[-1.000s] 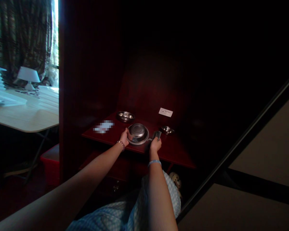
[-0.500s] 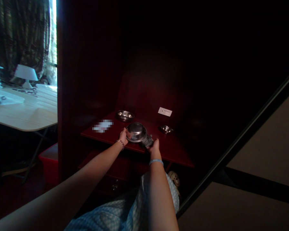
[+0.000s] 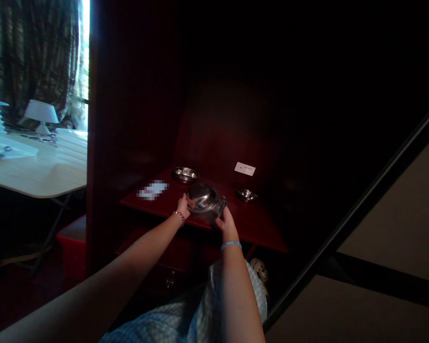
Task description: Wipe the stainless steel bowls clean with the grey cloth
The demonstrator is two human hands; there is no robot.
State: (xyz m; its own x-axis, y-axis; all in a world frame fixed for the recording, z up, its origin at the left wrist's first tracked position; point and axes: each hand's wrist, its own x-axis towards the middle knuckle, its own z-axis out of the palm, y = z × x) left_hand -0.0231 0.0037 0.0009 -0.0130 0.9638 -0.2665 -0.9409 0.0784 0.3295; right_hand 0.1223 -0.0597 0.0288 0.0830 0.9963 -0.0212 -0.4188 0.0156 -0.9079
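Note:
My left hand is closed on the left rim of a shiny steel bowl, which is tilted with its rounded underside turned up. At the bowl's right edge, my right hand is closed on a crumpled dark grey cloth that touches the rim. The bowl is above the front part of a dark red desk shelf. Behind it on the left stands a second steel bowl, upright. A smaller steel bowl sits farther right, also upright.
A blurred-out pale item lies on the shelf's left end. A white socket plate is on the back wall. Left of the dark red partition is a pale table with a white lamp. A red box stands below.
My right hand has moved slightly up and left, with the cloth along the bowl's right rim. My left hand keeps its hold on the bowl. The whole view has shifted slightly.

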